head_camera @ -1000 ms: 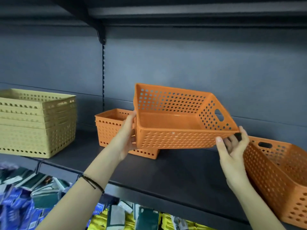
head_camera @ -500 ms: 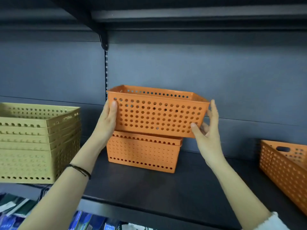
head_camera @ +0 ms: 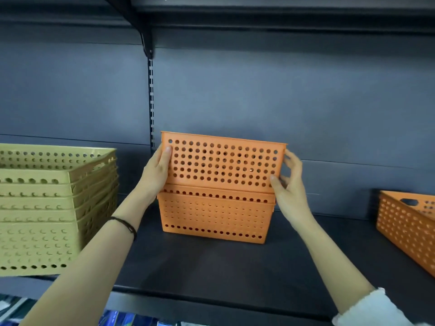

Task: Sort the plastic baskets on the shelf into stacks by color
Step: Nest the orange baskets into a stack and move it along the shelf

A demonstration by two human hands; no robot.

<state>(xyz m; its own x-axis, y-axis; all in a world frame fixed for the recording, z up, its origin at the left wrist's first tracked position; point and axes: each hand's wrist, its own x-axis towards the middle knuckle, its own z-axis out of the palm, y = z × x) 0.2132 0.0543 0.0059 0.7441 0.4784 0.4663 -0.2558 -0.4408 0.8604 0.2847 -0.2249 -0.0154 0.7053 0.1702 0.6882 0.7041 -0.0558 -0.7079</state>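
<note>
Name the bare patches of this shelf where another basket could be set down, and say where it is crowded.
Widest bare patch: the shelf between the orange stack and the lone orange basket at right. Another bare strip runs along the front edge. Crowded: the gap between the yellow-green stack and the orange stack, filled by the left hand and forearm.

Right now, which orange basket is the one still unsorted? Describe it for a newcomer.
On the dark metal shelf, look past the centre orange stack to the far right edge. The lone orange perforated plastic basket sits there, angled, cut off by the frame, touched by neither hand.
</note>
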